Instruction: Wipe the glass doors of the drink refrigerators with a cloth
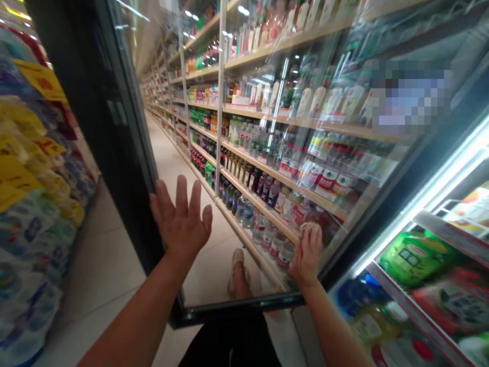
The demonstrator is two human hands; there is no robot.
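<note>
A glass door point(237, 305) with a black frame stands open in front of me, beside a lit drinks cooler. My left hand point(183, 219) lies flat against the glass near the door's left edge, its fingers spread. Lower on the right side of the pane, my right hand point(308, 257) is closed, fingers together and bent at the glass. A small crumpled pale cloth point(310, 227) shows at its fingertips, mostly hidden by the fingers.
Long shelves point(263, 209) of bottled drinks show through the glass. Cooler racks point(416, 306) on the right hold bottles and green and red packs. Wrapped packs point(26, 244) with yellow signs are stacked left. My shoe point(237, 257) is on the tiled floor.
</note>
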